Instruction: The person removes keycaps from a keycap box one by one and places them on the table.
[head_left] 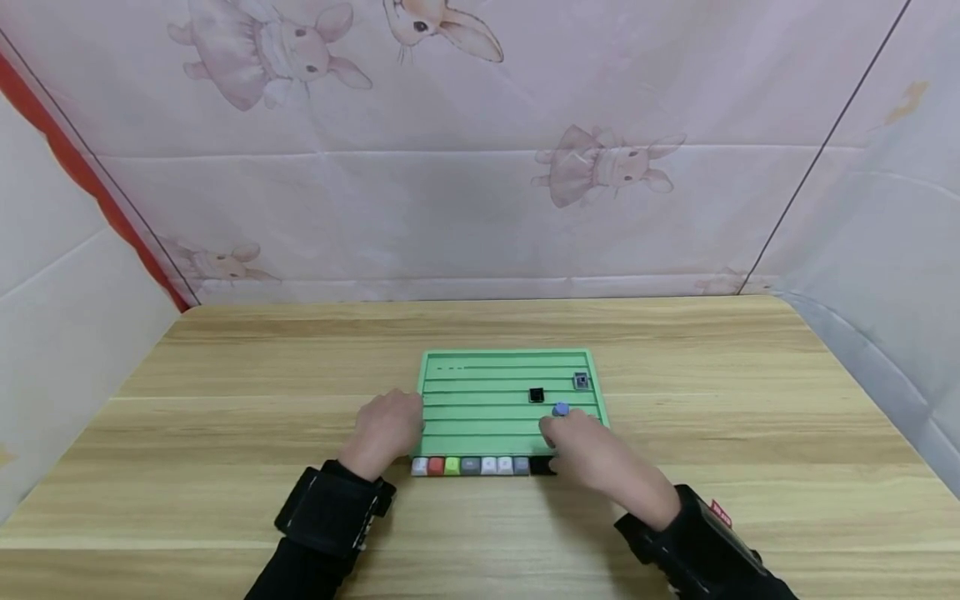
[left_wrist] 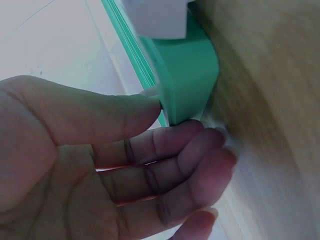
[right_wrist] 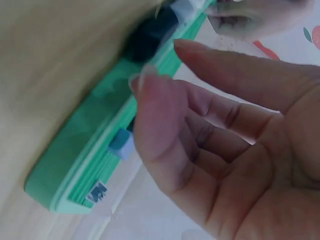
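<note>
A green ridged tray (head_left: 480,417) lies on the table. My left hand (head_left: 386,429) grips its left edge, thumb on the rim and fingers curled against the side (left_wrist: 187,75). Over the tray's right front part is my right hand (head_left: 596,458), fingers bent beside the black keycaps (right_wrist: 152,35); a gap shows between thumb and forefinger, with nothing seen in it. A blue keycap (head_left: 561,409) sits just beyond that hand. Farther back on the tray are a black square piece (head_left: 536,395) and a grey-purple square piece (head_left: 581,381).
Along the tray's front side runs a row of several keycaps, among them a red keycap (head_left: 436,467) and a lime-green keycap (head_left: 452,467). The wooden table (head_left: 225,417) ends at a rabbit-print cloth (head_left: 450,217) behind, with pale cloth at both sides.
</note>
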